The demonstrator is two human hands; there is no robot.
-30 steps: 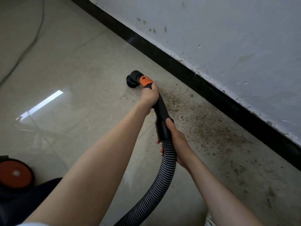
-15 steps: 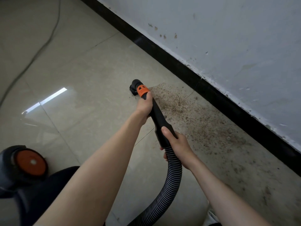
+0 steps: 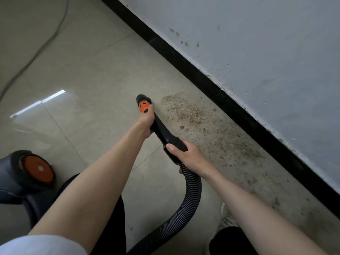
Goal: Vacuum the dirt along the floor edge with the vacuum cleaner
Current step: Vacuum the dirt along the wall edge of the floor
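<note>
Left hand: left hand (image 3: 147,119) is wrapped around the upper end of the black plastic vacuum wand (image 3: 163,134), just behind its orange collar (image 3: 143,106), fingers curled on the tube.
Right hand: right hand (image 3: 185,153) clamps the lower, thicker end of the same wand, thumb laid across the top, right where the ribbed black-and-grey flexible hose (image 3: 189,196) joins.
Nozzle: small round black nozzle head (image 3: 142,99) sits low at the glossy beige tiled floor (image 3: 88,74); whether it touches the tile cannot be told.
Dirt: a band of brown gritty dirt (image 3: 207,129) lies along the floor edge beside the black skirting strip (image 3: 211,85), under the pale grey wall (image 3: 266,52); it stretches from near the nozzle back toward the person.
Nozzle versus dirt: the head is just left of the patch's far end, apart from the thick of it.
Vacuum body: dark canister with an orange round wheel cap (image 3: 37,168) stands on the floor at the left, well apart from the dirt.
Step in hand: judged to be mid-sweep, with most of the grit not yet lifted.
Next move: likely calls for swinging the head right into the patch, keeping it flat and low, then working it along the skirting.
Risk: the hose may tug the canister.
</note>
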